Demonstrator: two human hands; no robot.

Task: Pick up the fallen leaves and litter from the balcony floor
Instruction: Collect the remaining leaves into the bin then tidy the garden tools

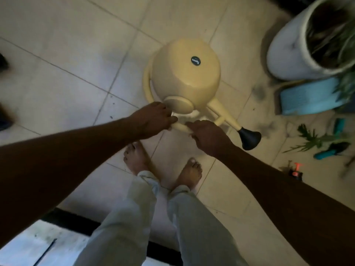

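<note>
A cream plastic watering can (184,73) with a black rose on its spout is held above the tiled balcony floor (57,64), its bottom tipped toward the camera. My left hand (153,121) grips the can's top handle near the lid. My right hand (207,137) is curled round the same handle beside the spout. Green leaf sprigs (315,140) lie on the floor at the right. Small dark specks dot the tiles to the left of the can.
A large white planter (292,52) with a plant stands at the top right, a blue basket (307,100) under its edge. Teal garden tools (326,152) and a small orange-topped item (296,170) lie at the right. My bare feet (163,162) stand below the can. A dark threshold runs behind me.
</note>
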